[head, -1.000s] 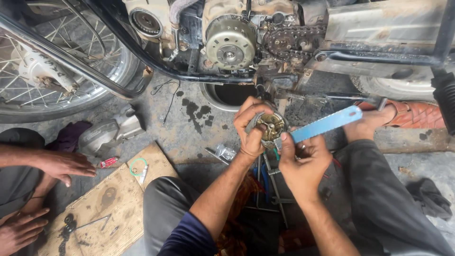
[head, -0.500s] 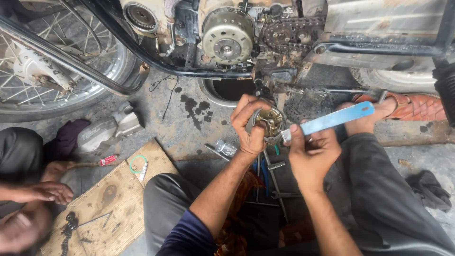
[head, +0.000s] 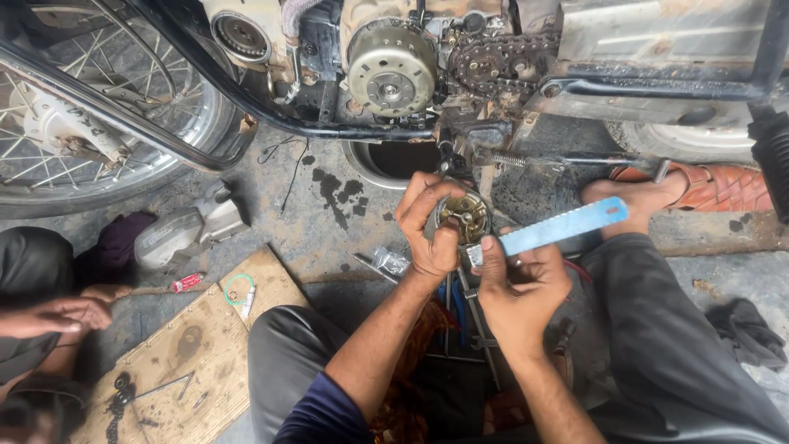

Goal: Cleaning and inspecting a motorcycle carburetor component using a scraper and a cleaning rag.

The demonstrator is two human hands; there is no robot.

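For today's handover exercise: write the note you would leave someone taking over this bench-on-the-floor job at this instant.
Left hand: grip closed around a small round metal part.
Right hand: holds a blue hacksaw blade, its near end at the part's edge.
Both sit below the motorcycle's exposed flywheel and chain sprocket.
Done: engine cover lies off on the floor.
Left: the part is not yet back on the bike.

Bare concrete floor left of the hands lies open; ahead, the motorcycle frame and engine block the way
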